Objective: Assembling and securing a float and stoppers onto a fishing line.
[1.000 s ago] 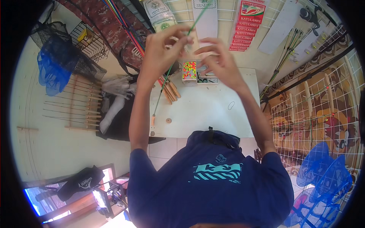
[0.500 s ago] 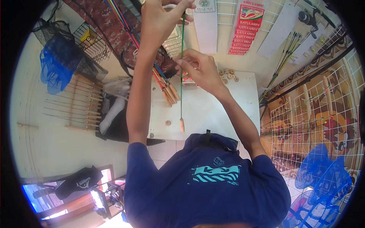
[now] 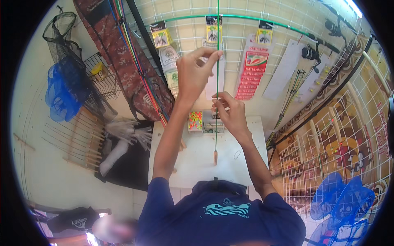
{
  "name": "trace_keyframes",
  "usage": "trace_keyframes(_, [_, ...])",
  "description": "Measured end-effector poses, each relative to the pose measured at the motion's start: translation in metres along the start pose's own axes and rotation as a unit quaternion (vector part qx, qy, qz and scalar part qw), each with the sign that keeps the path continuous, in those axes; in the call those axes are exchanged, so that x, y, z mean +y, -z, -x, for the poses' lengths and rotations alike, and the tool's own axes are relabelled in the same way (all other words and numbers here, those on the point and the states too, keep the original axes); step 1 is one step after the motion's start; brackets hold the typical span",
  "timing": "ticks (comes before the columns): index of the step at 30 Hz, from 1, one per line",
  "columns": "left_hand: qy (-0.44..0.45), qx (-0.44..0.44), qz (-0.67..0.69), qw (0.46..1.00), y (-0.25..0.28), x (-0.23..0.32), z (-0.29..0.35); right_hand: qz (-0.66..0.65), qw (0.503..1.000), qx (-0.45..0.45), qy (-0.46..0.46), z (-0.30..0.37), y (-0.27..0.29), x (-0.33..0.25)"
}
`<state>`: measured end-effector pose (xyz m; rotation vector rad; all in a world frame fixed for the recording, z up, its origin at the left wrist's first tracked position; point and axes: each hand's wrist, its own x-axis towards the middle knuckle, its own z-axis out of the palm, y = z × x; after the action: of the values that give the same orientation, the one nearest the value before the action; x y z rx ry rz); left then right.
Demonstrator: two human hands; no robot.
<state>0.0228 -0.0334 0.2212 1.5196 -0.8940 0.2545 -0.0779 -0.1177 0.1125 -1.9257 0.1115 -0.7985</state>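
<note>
A thin green fishing rod (image 3: 216,137) stands upright in front of me, with its wooden handle (image 3: 215,158) lowest, over the white table. My left hand (image 3: 196,74) is higher up, thumb and fingertips pinched together at the rod. Lower down, my right hand (image 3: 231,112) closes its fingertips on the rod from the right. Any thin line between the fingers is too fine to make out. Behind the rod, a box of small bright coloured beads (image 3: 195,121) sits on the table beside a compartment tray (image 3: 213,128).
The white table (image 3: 193,174) carries a thin loop (image 3: 237,154). A wire grid wall behind holds tackle packets, a fishing reel (image 3: 311,54) and a horizontal green rod (image 3: 254,18). A camouflage rod bag (image 3: 123,61) leans left; blue nets (image 3: 342,197) hang right.
The view has tilted up, showing more of the grid wall and the bead box. My hands appear lower in it, still at the rod. My left arm no longer hides the packets behind.
</note>
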Motion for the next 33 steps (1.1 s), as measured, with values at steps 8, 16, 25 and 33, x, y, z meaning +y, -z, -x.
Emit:
trace_keyframes(8, [-0.084, 0.056, -0.035, 0.994, -0.017, -0.024, 0.003, 0.019, 0.999, 0.033, -0.002, -0.009, 0.009, 0.006])
trace_keyframes(16, [-0.052, 0.024, -0.023, 0.998, -0.031, -0.042, 0.017, 0.028, 0.998, 0.047, -0.011, -0.012, 0.010, 0.016])
trace_keyframes(25, [-0.022, 0.056, 0.004, 0.998, -0.048, -0.058, 0.039, 0.034, 0.998, 0.055, -0.016, -0.005, 0.005, 0.030])
trace_keyframes(33, [0.009, 0.023, -0.006, 1.000, -0.048, -0.066, 0.060, 0.042, 0.996, 0.079, -0.011, 0.001, 0.002, 0.047])
